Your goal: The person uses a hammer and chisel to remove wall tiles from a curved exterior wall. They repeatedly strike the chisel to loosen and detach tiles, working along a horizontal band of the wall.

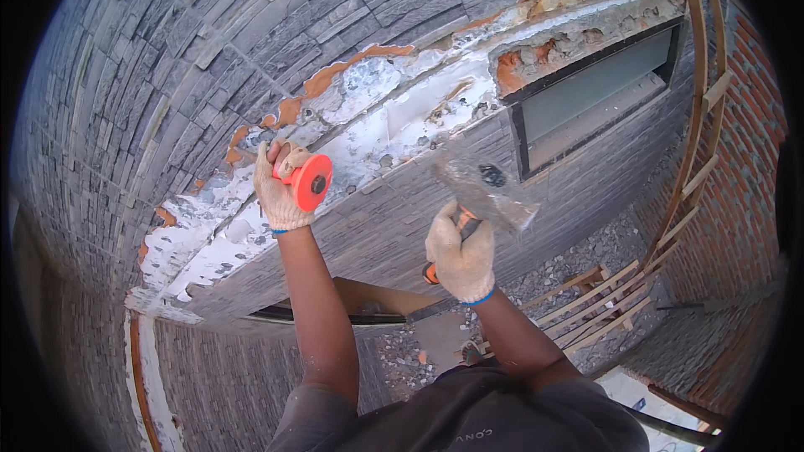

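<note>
My left hand (278, 192), in a knitted work glove, is closed around a chisel with a round orange-red hand guard (305, 174). The chisel's dark striking end (318, 184) faces me; its tip is hidden behind the guard and hand. The hand is up against the chipped strip of wall (368, 146), where the facing is off and white and orange patches show. Lower and to the right, my gloved right hand (463, 258) grips the orange-and-black handle of a hammer. The dusty grey hammer head (494, 188) is smeared by motion and stands apart from the chisel.
Grey stone-look cladding (402, 0) borders the strip above and below. A dark-framed window (599, 105) is set in the wall at right. A wooden ladder (693, 176) leans near a brick wall (745, 201). Rubble (578, 255) and wooden slats (595, 305) lie below.
</note>
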### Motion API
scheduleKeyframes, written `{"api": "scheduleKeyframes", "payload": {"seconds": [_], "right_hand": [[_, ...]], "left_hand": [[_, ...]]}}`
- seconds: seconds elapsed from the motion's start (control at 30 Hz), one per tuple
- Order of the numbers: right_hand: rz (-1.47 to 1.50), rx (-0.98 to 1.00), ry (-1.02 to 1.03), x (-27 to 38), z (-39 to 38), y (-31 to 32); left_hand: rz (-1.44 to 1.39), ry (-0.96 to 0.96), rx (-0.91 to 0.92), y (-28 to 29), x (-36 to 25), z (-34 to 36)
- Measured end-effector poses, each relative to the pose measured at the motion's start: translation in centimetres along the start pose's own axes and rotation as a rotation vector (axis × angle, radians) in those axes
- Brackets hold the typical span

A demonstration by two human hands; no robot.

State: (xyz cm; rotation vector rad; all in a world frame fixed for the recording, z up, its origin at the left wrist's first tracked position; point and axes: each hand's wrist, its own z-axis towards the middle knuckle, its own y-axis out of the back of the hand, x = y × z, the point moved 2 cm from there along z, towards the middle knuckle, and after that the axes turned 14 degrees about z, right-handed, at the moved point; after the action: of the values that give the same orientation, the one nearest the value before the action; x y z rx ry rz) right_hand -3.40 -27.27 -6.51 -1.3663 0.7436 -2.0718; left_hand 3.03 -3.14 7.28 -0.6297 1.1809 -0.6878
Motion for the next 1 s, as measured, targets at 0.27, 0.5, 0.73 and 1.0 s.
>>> {"api": "scheduleKeyframes", "payload": {"seconds": [0.27, 0.5, 0.73, 1.0], "right_hand": [[0.296, -0.039, 0.047, 6.5, 3.7, 3.0], [0.595, 0.155, 0.536, 11.3, 5.1, 2.8], [0.621, 0.311, 0.096, 5.2, 1.1, -6.2], [0.289, 0.340, -0.003, 3.8, 1.9, -2.5]], "left_hand": [[-0.058, -0.021, -0.082, -1.2, -0.1, 0.3], [-0.030, -0.039, -0.158, -1.9, -0.3, -0.1], [-0.058, 0.027, -0.223, -2.1, -0.9, -0.5], [0.098, 0.106, -0.281, -1.6, -0.9, -2.1]]}}
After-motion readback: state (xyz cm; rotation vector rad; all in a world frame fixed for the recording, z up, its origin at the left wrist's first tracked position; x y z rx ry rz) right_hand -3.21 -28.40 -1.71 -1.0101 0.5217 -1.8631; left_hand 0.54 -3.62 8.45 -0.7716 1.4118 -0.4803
